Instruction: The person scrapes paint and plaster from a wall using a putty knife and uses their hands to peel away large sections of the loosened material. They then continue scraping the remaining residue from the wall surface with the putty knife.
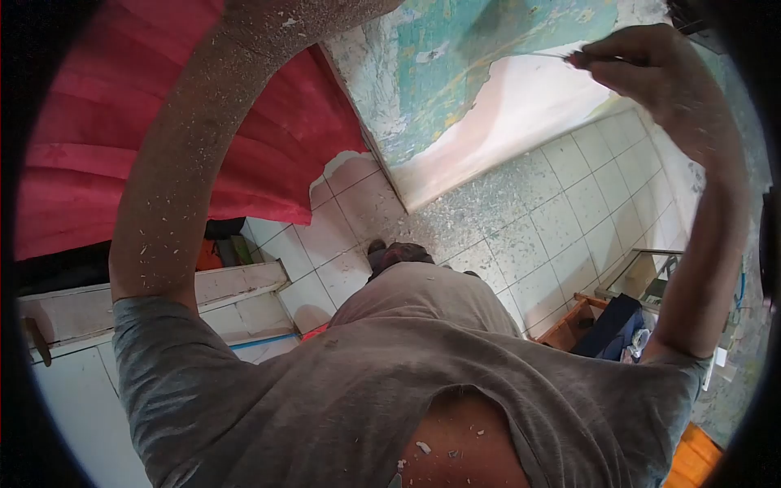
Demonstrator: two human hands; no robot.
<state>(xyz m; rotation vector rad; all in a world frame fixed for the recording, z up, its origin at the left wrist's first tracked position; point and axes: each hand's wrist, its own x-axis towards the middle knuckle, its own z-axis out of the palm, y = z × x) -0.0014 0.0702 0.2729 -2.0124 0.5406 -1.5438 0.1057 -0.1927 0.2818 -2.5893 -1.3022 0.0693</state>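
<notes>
My right hand [655, 77] is raised at the upper right, fingers closed round a thin-bladed scraper [576, 59] with a reddish handle. The narrow blade, seen nearly edge-on, points left at the wall [439, 73]; whether it touches cannot be made out. Worn green paint covers the upper wall, with a ragged border above a pale lower band [521, 106]. At the top edge, part of my left hand [325, 15] shows near the wall's corner, its fingers cut off by the frame. Pale flakes speckle my left forearm [183, 179].
Paint chips litter the tiled floor [521, 220] below the wall. A red curtain [220, 146] hangs at the left, above a pale ledge [236, 285]. At the lower right stand a wooden crate [561, 329] with dark items and a glass-topped piece [643, 272].
</notes>
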